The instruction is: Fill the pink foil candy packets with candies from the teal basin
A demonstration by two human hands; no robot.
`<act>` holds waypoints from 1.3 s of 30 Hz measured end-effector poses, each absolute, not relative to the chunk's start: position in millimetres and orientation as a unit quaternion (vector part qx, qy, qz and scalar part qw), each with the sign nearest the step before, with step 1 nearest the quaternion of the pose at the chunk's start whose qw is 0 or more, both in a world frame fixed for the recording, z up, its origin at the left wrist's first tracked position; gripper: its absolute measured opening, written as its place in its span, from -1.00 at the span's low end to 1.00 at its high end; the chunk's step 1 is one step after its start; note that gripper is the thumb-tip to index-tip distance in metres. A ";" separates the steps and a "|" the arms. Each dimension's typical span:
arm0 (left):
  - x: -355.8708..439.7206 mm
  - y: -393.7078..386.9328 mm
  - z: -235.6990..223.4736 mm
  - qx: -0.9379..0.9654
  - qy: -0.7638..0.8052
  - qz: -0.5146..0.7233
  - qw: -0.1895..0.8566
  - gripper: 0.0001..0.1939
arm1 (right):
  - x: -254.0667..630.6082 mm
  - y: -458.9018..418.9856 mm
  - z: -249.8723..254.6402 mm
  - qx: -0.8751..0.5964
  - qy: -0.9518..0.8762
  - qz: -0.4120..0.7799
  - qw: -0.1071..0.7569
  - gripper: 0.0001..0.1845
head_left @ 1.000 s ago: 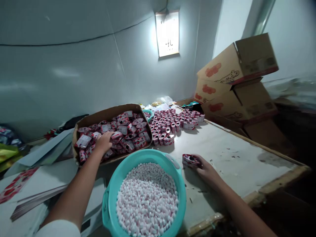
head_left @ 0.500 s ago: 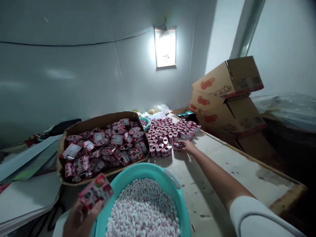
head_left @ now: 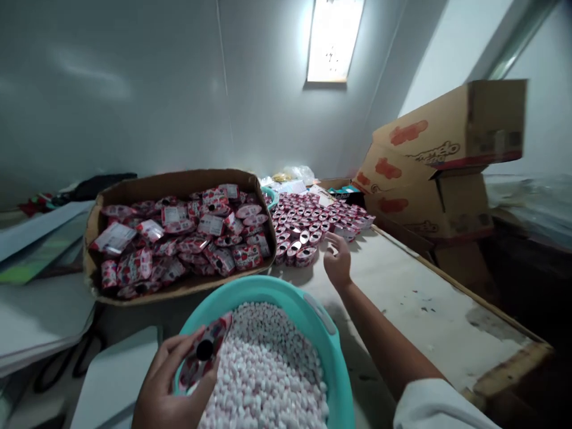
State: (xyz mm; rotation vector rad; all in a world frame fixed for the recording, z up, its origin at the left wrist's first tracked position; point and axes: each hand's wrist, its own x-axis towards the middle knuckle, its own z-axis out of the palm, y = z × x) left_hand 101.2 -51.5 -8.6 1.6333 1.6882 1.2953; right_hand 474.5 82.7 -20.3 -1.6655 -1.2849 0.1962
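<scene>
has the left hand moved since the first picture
Yes. The left hand was over the cardboard box; it is now nearer the person, outside that box, at the left side of the green basin, holding a pack.

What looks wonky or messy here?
The stacked boxes look crooked: they tilt, and the top one sticks out past those below. The table also has dark specks and a stained patch.

Room right of basin (head_left: 343,381); packs (head_left: 305,257) beyond
</scene>
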 end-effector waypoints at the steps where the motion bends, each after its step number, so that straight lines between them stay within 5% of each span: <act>1: 102.2 -52.4 -6.2 0.582 0.621 0.473 0.227 -0.64 | 465.4 65.3 -18.3 -0.665 -0.554 0.088 0.494 -0.59; 4: 104.2 -51.0 -0.8 0.576 0.633 0.466 0.225 -0.60 | 425.2 13.4 -7.8 -0.525 -0.697 0.172 0.457 -0.68; 7: 103.5 -48.2 -0.1 0.581 0.633 0.437 0.266 -0.53 | 377.6 -20.1 0.4 -0.366 -0.852 0.307 0.215 -0.66; 10: 103.1 -48.2 -1.0 0.572 0.634 0.425 0.300 -0.50 | 345.1 -28.0 2.0 -0.352 -0.866 0.352 -0.054 -0.07; 13: 104.3 -50.6 -0.3 0.593 0.625 0.412 0.297 -0.51 | 336.4 -27.2 3.9 -0.344 -0.854 0.362 -0.148 0.19; 20: 106.7 -54.0 2.1 0.711 0.583 0.332 0.211 -0.57 | 338.6 -49.4 0.6 -0.365 -0.872 0.321 -0.061 -0.09; 32: 105.7 -48.5 -7.1 0.783 0.509 0.231 0.274 -0.38 | 331.0 -56.0 0.4 -0.513 -0.795 0.320 0.047 -0.67; 39: 106.2 -49.0 3.2 0.792 0.490 0.221 0.290 -0.50 | 310.7 -40.2 33.2 -0.473 -0.825 0.261 0.164 -0.75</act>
